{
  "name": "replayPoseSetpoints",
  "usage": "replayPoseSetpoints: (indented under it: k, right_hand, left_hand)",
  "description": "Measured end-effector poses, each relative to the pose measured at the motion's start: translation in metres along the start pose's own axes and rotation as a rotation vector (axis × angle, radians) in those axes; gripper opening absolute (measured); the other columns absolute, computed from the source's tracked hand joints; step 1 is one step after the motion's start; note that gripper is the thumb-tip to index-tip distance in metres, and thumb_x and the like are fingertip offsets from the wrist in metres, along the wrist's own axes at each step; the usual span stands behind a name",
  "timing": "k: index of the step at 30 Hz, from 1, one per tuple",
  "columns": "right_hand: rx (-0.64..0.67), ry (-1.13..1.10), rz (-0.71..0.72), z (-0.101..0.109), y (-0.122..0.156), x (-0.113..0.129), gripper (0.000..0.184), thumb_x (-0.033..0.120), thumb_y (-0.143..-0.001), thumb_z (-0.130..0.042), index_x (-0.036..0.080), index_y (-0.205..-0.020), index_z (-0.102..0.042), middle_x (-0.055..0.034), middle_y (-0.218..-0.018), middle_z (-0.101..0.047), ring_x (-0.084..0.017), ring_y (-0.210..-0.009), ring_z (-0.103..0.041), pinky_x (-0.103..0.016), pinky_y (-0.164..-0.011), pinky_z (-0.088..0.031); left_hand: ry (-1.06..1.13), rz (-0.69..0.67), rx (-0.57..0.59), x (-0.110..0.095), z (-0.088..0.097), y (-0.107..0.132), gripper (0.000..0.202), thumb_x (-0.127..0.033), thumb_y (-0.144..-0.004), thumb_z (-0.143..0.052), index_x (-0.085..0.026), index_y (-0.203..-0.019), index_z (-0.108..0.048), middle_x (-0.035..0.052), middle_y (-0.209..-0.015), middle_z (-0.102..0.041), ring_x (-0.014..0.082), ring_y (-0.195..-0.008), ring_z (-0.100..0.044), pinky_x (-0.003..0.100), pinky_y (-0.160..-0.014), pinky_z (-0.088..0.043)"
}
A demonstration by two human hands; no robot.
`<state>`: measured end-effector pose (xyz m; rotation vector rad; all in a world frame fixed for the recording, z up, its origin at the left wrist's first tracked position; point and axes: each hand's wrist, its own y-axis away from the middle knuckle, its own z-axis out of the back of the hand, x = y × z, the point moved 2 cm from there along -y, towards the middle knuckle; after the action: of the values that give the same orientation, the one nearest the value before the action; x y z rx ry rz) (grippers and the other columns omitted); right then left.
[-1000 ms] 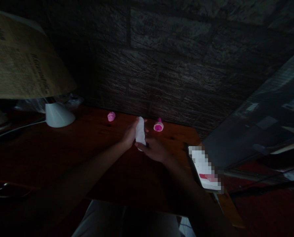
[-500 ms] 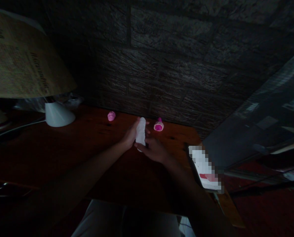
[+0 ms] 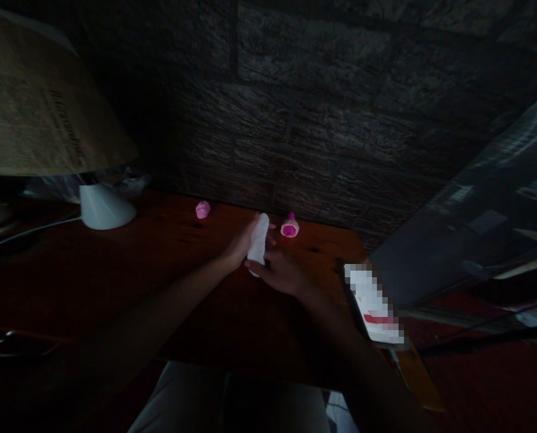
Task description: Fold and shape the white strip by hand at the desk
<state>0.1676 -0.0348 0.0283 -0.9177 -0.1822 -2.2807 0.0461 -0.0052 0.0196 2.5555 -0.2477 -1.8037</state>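
A long white clay-like piece (image 3: 258, 237) with an uneven surface stands slightly tilted between my two hands over the table. My left hand (image 3: 240, 245) supports it along its left side, with fingertips showing past its right edge. My right hand (image 3: 281, 272) grips the lower end, thumb across the front. Just beyond, on the right, lies a pink piece (image 3: 290, 228) with a pale rim around a darker magenta middle. A small pink lump (image 3: 202, 209) sits farther left near the wall. The dim light hides fine detail.
A lamp with a printed shade (image 3: 38, 108) and white base (image 3: 106, 207) stands at the left. A phone with a lit, blurred screen (image 3: 374, 307) lies at the right edge of the wooden table (image 3: 160, 240). A dark brick-patterned wall (image 3: 295, 114) rises behind.
The white piece leans a little more to the right at its top. Both hands keep hold of it in nearly the same place. The view has shifted slightly.
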Motion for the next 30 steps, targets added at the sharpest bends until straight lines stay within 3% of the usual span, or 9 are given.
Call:
replayPoseSetpoints:
  k: [10,13,21,26,30]
  right_hand:
    - [0.008,0.038,0.040,-0.0015,0.0004,0.0009,0.022,0.033,-0.092,-0.060,0.016,-0.082,-0.069,-0.0079,-0.089,-0.069,-0.019,-0.081,-0.063,-0.030,-0.073,-0.044]
    - [-0.011,0.054,0.077,-0.0013,0.0012,0.0036,0.019,0.030,-0.091,-0.061,0.016,-0.083,-0.070,-0.0093,-0.096,-0.068,-0.020,-0.089,-0.063,-0.031,-0.078,-0.045]
    - [-0.005,0.086,0.096,-0.0029,0.0026,0.0046,0.019,0.030,-0.092,-0.061,0.015,-0.085,-0.070,-0.0080,-0.091,-0.069,-0.019,-0.085,-0.064,-0.031,-0.077,-0.046]
    - [-0.054,0.081,0.141,-0.0025,0.0018,0.0044,0.014,0.028,-0.089,-0.064,0.016,-0.084,-0.070,-0.0105,-0.108,-0.067,-0.023,-0.108,-0.059,-0.034,-0.088,-0.045]
    - [-0.038,0.088,0.133,-0.0025,0.0019,0.0039,0.016,0.028,-0.090,-0.062,0.015,-0.084,-0.070,-0.0099,-0.099,-0.069,-0.022,-0.103,-0.062,-0.033,-0.086,-0.046]
  left_hand:
    - [-0.120,-0.033,-0.019,-0.0012,-0.0018,0.0009,0.055,-0.063,-0.089,-0.046,-0.015,-0.097,-0.073,0.0067,-0.067,-0.069,0.0146,-0.054,-0.060,0.024,-0.049,-0.044]
    - [-0.186,-0.054,-0.014,0.0001,-0.0005,-0.0001,0.056,-0.065,-0.087,-0.047,-0.016,-0.094,-0.073,0.0065,-0.068,-0.069,0.0156,-0.057,-0.062,0.025,-0.053,-0.045]
    - [-0.290,-0.078,0.026,0.0037,0.0010,-0.0017,0.062,-0.070,-0.083,-0.045,-0.017,-0.096,-0.072,0.0053,-0.074,-0.070,0.0168,-0.065,-0.063,0.025,-0.058,-0.046]
    - [-0.286,-0.077,0.019,0.0019,-0.0001,-0.0003,0.059,-0.069,-0.083,-0.047,-0.017,-0.094,-0.072,0.0045,-0.072,-0.069,0.0160,-0.064,-0.062,0.025,-0.058,-0.046]
    - [-0.301,-0.076,0.025,0.0030,0.0011,-0.0013,0.059,-0.069,-0.084,-0.045,-0.017,-0.095,-0.073,0.0046,-0.074,-0.070,0.0162,-0.065,-0.063,0.025,-0.059,-0.046]
